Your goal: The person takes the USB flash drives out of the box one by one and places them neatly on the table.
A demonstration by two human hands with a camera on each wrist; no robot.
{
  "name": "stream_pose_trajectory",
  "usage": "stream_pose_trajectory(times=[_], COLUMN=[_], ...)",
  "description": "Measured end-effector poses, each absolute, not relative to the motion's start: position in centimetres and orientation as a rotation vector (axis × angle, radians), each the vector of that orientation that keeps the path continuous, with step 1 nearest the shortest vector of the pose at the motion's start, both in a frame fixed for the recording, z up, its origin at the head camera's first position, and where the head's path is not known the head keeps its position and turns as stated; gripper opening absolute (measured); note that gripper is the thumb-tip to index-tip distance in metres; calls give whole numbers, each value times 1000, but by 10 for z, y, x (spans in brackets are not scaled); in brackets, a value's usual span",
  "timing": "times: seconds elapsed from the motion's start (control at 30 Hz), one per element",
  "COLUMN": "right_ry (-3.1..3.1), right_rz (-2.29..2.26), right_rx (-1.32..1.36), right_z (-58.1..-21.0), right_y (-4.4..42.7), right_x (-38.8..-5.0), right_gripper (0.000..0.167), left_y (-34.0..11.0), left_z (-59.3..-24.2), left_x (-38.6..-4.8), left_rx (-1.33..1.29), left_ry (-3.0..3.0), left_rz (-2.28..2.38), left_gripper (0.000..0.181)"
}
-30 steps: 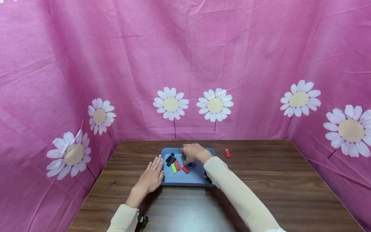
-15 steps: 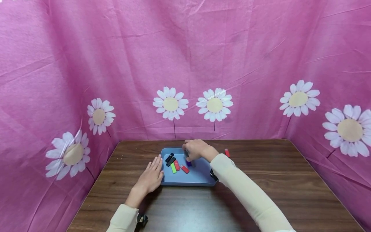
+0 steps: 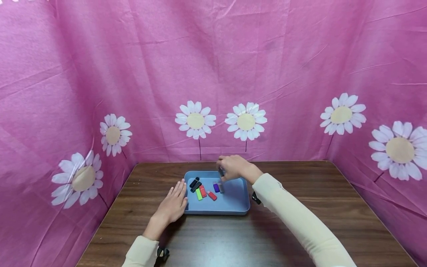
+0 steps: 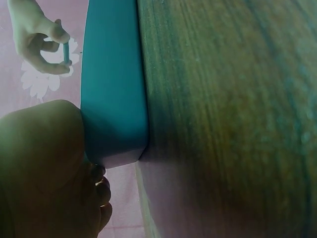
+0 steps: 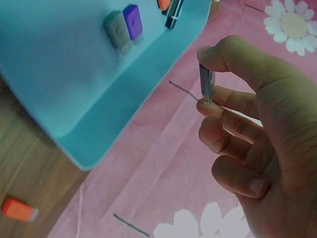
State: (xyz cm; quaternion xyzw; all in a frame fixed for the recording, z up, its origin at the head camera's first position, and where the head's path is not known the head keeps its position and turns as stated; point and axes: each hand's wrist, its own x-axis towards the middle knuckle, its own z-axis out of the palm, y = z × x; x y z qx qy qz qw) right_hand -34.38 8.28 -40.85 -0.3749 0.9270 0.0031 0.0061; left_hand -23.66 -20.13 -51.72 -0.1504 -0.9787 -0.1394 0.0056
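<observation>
A wooden table (image 3: 293,230) bears a blue tray (image 3: 230,208), against whose left wall the left hand (image 3: 171,204) rests with fingers extended. The right hand (image 3: 234,167), reaching in diagonally, hovers near the tray's far edge and pinches a grey USB stick (image 5: 205,82) between thumb and fingertips; within the tray, a purple stick (image 5: 132,21) lies beside a second grey stick (image 5: 116,29).
</observation>
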Motion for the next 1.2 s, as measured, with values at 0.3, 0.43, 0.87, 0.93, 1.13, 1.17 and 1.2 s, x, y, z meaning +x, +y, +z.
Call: stream_pose_trajectory(times=[0.3, 0.43, 0.87, 0.93, 1.13, 1.17, 1.2], right_ry=[2948, 2957, 2988, 2996, 3016, 3025, 3034], right_rz=[83, 50, -97, -132, -192, -193, -195], right_rx=[-1219, -1191, -1121, -1084, -984, -969, -959], right_z=[-402, -400, -392, -390, -388, -388, -388], right_y=[111, 124, 172, 181, 204, 208, 211], right_x=[-345, -345, -346, -346, -348, -348, -349], right_gripper=[47, 48, 45, 47, 49, 49, 47], left_y=[-199, -198, -199, -200, -201, -201, -202], left_z=[-508, -506, -509, -509, -510, -511, -511], left_x=[-233, -233, -234, -235, -236, -236, -236], left_rx=[-478, -466, -468, -468, -477, -482, -490], left_ry=[-3068, -3088, -3102, -3108, -3094, -3083, -3068], left_rz=[-471, -442, -451, -442, -462, -481, -500], left_gripper=[60, 60, 61, 62, 61, 61, 61])
